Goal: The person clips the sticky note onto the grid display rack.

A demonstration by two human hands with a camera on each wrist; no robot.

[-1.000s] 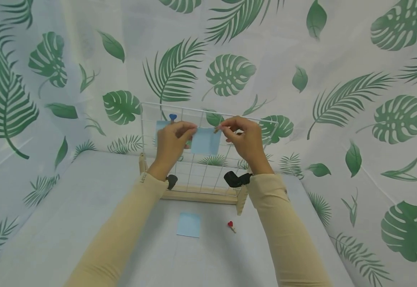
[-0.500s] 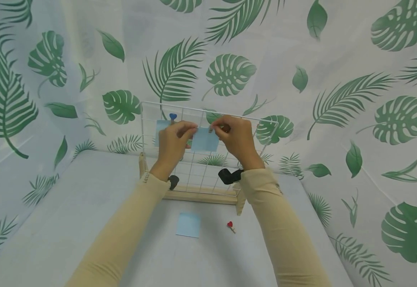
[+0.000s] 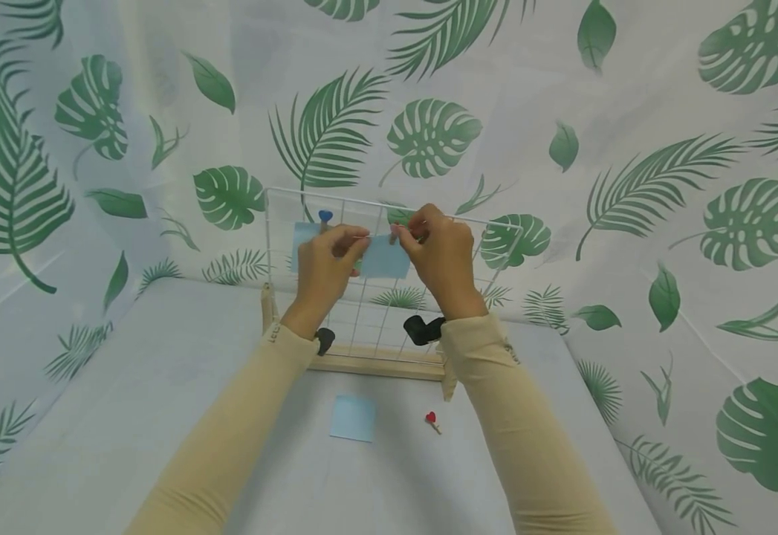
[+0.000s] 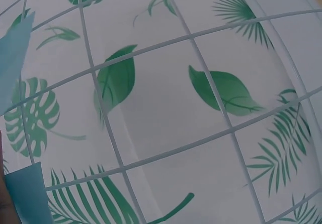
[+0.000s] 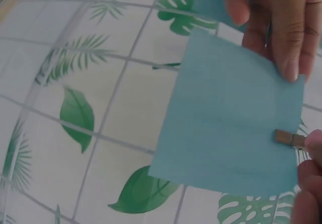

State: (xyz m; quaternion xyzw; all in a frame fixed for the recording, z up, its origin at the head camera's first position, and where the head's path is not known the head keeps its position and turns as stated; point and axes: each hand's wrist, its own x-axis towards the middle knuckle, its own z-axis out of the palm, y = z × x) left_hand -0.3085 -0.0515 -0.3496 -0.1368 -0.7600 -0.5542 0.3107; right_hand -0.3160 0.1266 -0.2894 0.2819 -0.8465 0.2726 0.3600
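Observation:
A square light blue paper sheet (image 3: 386,258) is held up against a white wire grid rack (image 3: 345,199). My left hand (image 3: 320,271) pinches its upper left corner between thumb and finger. At the top edge, my right hand (image 3: 445,256) pinches a small wooden clothespin (image 5: 285,137), whose tip overlaps the sheet's face in the right wrist view. Further left, another blue sheet (image 3: 304,241) hangs on the grid under a clothespin with a blue heart (image 3: 325,216), partly hidden by my left hand.
The rack stands in a wooden base (image 3: 375,365). Before it on the white table lie a third blue sheet (image 3: 353,418) and a clothespin with a red heart (image 3: 432,421). A leaf-patterned cloth (image 3: 522,126) forms the backdrop.
My right hand has moved left with the clothespin, from near the sheet's upper right corner towards the middle of its top edge. The sheet's lower edge has risen slightly; my left hand keeps its pinch.

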